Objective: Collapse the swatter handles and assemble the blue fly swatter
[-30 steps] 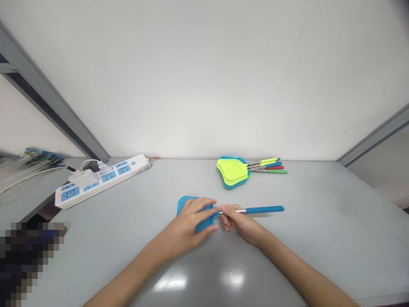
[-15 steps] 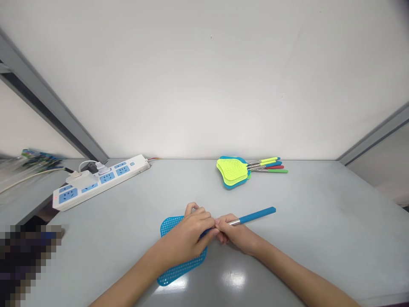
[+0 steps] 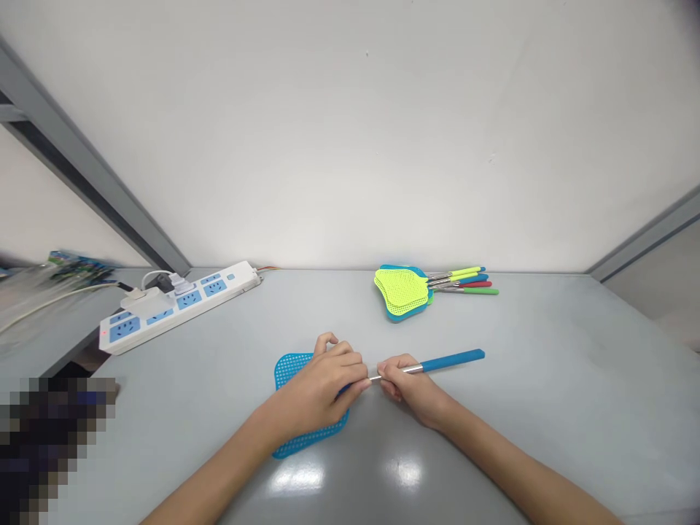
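A blue fly swatter [image 3: 291,364] lies across both hands, its perforated head at the left and its blue grip at the right. My left hand [image 3: 328,383] is closed around the neck of the swatter and covers much of the head. My right hand [image 3: 407,383] pinches the metal rod just left of the blue grip. A short stretch of thin silvery rod shows between the two hands. Behind them, a pile of fly swatters [image 3: 402,288] with yellow-green and blue heads lies near the wall, grips to the right.
A white power strip [image 3: 186,313] with plugs and cables lies at the left on the grey table [image 3: 525,350]. Plastic packaging [image 3: 71,281] sits farther left beyond the table's edge. A pale wall and grey frame posts [image 3: 645,233] border the table.
My right hand has moved right, away from my left, so bare rod now shows between them. The blue grip has moved right too. The view has shifted slightly.
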The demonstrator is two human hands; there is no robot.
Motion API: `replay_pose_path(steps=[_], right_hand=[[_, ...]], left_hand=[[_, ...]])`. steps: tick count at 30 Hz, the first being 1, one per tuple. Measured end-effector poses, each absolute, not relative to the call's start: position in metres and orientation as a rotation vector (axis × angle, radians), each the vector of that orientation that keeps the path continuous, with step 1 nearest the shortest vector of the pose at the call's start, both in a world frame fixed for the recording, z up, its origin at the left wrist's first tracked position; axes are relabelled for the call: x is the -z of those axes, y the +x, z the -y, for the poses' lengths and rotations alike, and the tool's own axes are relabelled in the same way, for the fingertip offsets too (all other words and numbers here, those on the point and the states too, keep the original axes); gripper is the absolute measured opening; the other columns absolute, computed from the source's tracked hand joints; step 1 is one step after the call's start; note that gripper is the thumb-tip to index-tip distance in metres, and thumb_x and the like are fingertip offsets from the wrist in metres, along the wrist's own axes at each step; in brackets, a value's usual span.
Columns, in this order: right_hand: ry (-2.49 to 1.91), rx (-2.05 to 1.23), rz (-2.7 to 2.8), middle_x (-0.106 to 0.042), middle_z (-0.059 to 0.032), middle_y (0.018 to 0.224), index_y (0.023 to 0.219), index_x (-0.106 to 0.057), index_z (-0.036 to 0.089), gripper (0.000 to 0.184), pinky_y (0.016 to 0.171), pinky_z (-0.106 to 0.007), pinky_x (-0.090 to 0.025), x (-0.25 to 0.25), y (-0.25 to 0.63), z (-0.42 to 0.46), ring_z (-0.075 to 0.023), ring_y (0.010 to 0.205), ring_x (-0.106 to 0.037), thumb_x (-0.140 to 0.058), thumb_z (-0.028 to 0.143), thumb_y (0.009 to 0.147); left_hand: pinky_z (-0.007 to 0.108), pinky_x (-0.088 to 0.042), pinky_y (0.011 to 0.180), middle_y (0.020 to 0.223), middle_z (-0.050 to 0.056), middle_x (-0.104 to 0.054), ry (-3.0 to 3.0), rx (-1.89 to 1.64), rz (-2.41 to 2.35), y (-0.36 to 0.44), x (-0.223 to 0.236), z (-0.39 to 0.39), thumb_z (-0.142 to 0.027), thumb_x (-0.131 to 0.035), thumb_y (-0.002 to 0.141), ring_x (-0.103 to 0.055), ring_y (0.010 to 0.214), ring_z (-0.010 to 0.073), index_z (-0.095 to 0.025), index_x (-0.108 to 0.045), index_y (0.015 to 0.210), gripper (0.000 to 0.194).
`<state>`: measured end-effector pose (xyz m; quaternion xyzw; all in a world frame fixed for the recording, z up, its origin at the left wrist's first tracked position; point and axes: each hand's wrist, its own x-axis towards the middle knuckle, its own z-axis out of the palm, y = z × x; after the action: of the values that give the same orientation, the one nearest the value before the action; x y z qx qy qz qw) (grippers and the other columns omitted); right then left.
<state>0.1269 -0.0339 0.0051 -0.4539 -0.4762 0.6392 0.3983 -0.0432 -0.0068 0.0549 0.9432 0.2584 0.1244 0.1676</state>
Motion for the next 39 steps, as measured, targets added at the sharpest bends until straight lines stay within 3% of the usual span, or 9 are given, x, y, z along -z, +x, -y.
replay_pose_path(steps=[10, 18, 25, 39], right_hand=[[-1.146, -1.6, 1.189, -0.027, 0.0051, 0.039, 0.042, -0.035, 0.017, 0.036, 0.042, -0.024, -0.015, -0.005, 0.135, 0.028, -0.0067, 0.039, -0.024, -0.043, 0.032, 0.074], [-1.043, -1.71, 1.023, -0.029, 0.0054, 0.044, 0.047, -0.036, 0.016, 0.037, 0.042, -0.023, -0.018, -0.007, 0.129, 0.027, -0.006, 0.04, -0.029, -0.046, 0.04, 0.074], [-1.013, -1.748, 1.072, -0.032, 0.0043, 0.046, 0.049, -0.039, 0.016, 0.036, 0.043, -0.023, -0.022, -0.012, 0.127, 0.03, -0.0069, 0.043, -0.033, -0.047, 0.041, 0.074], [-1.093, -1.744, 0.954, -0.025, 0.0058, 0.047, 0.047, -0.03, 0.017, 0.035, 0.045, -0.025, -0.017, -0.02, 0.137, 0.028, -0.0058, 0.041, -0.026, -0.046, 0.033, 0.074]], left_hand=[[0.035, -0.022, 0.084, 0.067, -0.002, -0.049, 2.73, -0.359, -0.811, -0.046, -0.052, 0.001, -0.022, -0.029, 0.084, -0.041, 0.07, 0.0118, -0.018, -0.05, 0.072, 0.024], [0.037, -0.021, 0.088, 0.084, 0.003, -0.054, 2.778, -0.5, -0.912, -0.034, -0.037, 0.01, -0.017, -0.024, 0.085, -0.048, 0.082, 0.0147, -0.019, -0.047, 0.1, 0.028], [0.033, -0.026, 0.073, 0.068, 0.001, -0.049, 2.801, -0.459, -0.991, -0.031, -0.029, 0.012, -0.009, -0.023, 0.083, -0.042, 0.066, 0.0139, -0.017, -0.051, 0.079, 0.029], [0.034, -0.019, 0.07, 0.073, 0.0, -0.057, 2.818, -0.431, -1.056, -0.037, -0.037, 0.001, -0.003, -0.032, 0.077, -0.041, 0.072, 0.0147, -0.019, -0.049, 0.08, 0.024]])
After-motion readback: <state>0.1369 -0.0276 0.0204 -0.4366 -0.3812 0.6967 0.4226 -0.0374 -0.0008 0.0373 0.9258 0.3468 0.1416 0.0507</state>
